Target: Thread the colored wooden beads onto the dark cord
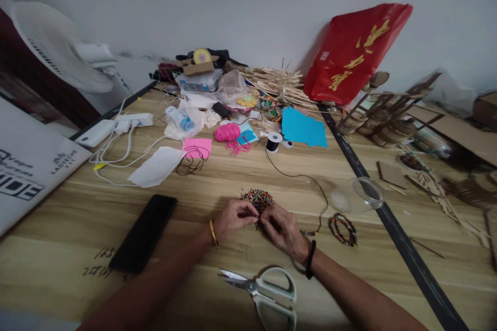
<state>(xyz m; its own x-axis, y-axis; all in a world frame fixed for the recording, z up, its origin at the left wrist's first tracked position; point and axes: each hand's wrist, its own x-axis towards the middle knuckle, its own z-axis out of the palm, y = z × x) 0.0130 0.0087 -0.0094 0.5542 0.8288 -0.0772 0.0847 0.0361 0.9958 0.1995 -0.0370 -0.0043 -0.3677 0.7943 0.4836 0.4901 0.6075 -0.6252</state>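
A pile of small multicoloured wooden beads [258,197] lies on the table just beyond my hands. My left hand [235,219] is closed in a pinch at the near edge of the pile; what sits between its fingertips is too small to make out. Right beside it, almost touching, my right hand [285,230] pinches too. A black cord [298,176] runs from a white-rimmed spool [273,143] and curves down to the right hand, with a short row of strung beads [308,232] by the palm. Inside the hand the cord is hidden.
Scissors [253,285] with pale handles lie partly spread near my wrists. A beaded loop [343,229] and a clear round container [367,192] are at right. A black phone [143,232] lies left. Pink yarn [227,133] and blue paper [304,128] sit farther back.
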